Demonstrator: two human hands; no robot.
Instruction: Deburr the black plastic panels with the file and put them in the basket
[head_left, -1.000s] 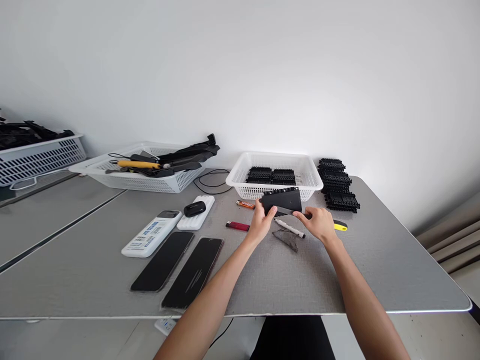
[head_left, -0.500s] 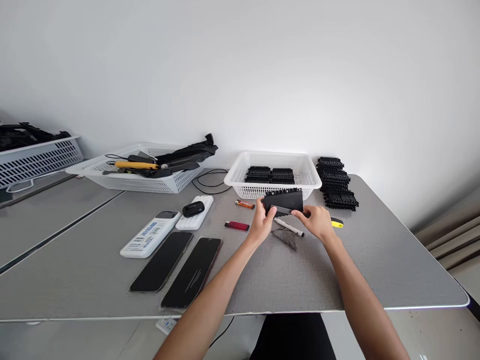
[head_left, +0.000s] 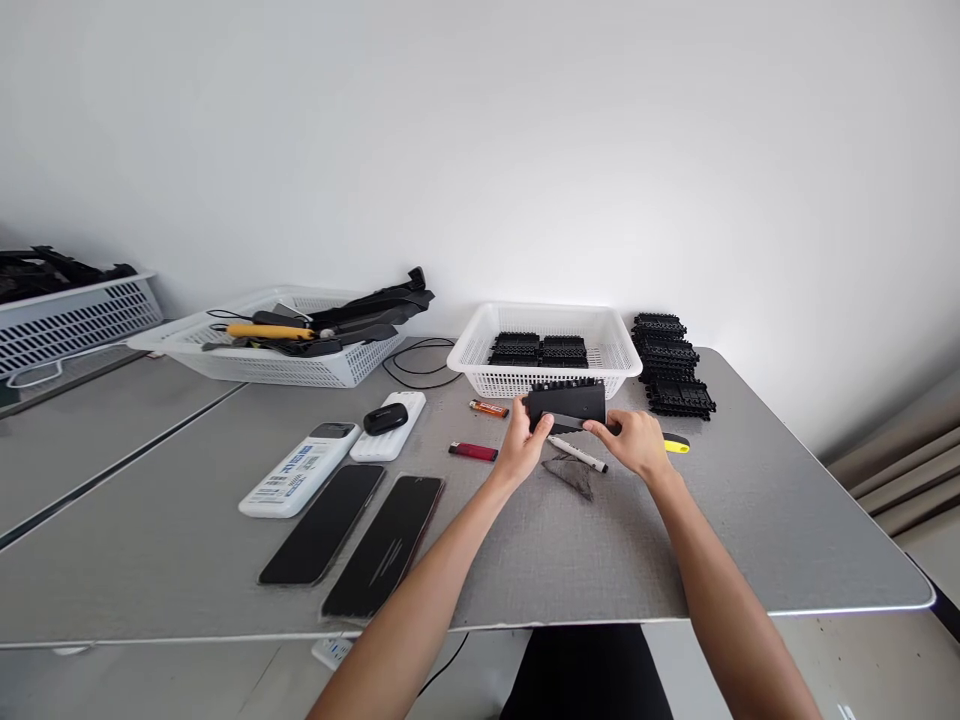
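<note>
My left hand [head_left: 523,446] is closed on the left end of a black plastic part [head_left: 574,402] with a toothed edge, holding it tilted above the table. My right hand [head_left: 636,442] wraps round a knife whose black and yellow handle [head_left: 675,443] sticks out to the right of the fist. Its grey blade lies along the lower edge of the part, with my left thumb near the tip. Below the hands lie a white marker [head_left: 578,454] and a dark, thin scrap [head_left: 568,476].
Behind the part stands a white basket [head_left: 546,382] holding black parts, with stacked similar parts [head_left: 681,398] to its right. Leftward lie two lighters, two phones [head_left: 384,545], white power banks [head_left: 300,470], a black cable and a basket [head_left: 319,372] of tools and black pieces.
The knife has slid slightly left along the part, and less of its yellow handle end shows. Both hands keep their holds; the view has shifted slightly.
</note>
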